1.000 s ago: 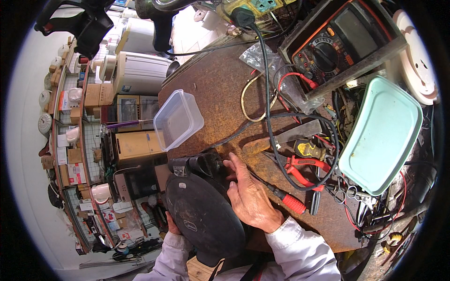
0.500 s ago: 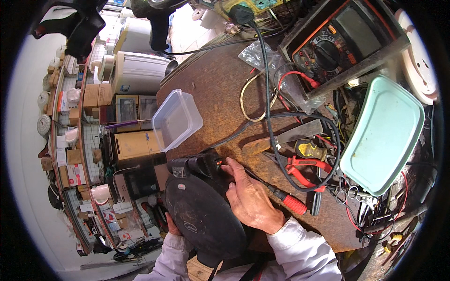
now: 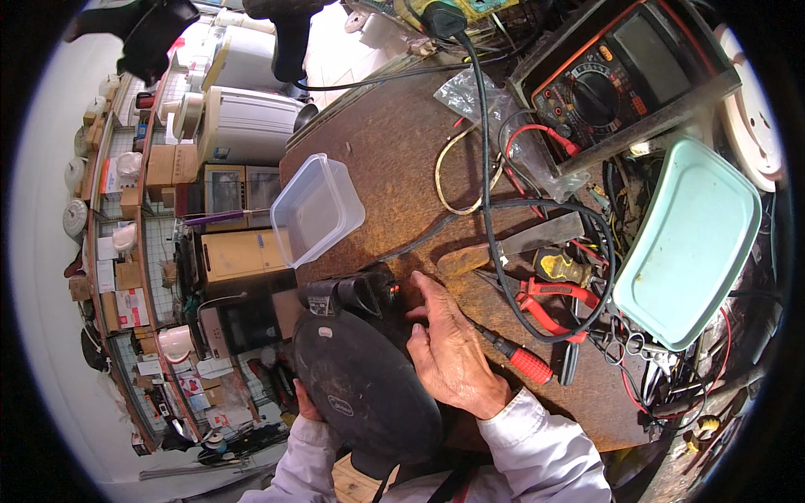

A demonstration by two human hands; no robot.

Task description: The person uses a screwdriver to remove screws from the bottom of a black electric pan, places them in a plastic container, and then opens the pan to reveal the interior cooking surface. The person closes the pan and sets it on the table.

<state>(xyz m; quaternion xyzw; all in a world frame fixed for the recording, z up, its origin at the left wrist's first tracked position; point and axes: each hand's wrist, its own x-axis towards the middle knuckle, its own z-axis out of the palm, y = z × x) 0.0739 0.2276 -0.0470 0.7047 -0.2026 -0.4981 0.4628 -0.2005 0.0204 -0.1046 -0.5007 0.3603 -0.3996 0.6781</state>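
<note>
A dusty black appliance (image 3: 360, 386) with a broad oval face and a hinge-like block (image 3: 331, 299) at its far end leans at the bench's near edge. My left hand (image 3: 308, 402) holds its left side; most of those fingers are hidden behind it. Over its right edge is my right hand (image 3: 453, 360), with nothing in it, index finger stretched out and thumb apart. Just left of that fingertip, a small orange-red spot (image 3: 394, 290) shows on the block's dark end piece. A screwdriver with a red handle (image 3: 530, 362) lies right of my right hand.
Red-handled pliers (image 3: 545, 310), a wooden-handled scraper (image 3: 520, 245) and a looped black cable (image 3: 605, 277) lie to the right. Beyond are a pale green tray (image 3: 688, 243) and a multimeter (image 3: 595, 92). A clear plastic tub (image 3: 323, 210) stands at the bench's left edge.
My right index finger has drawn back slightly from the end piece, so the orange-red spot shows more plainly. The appliance and my left hand look unchanged.
</note>
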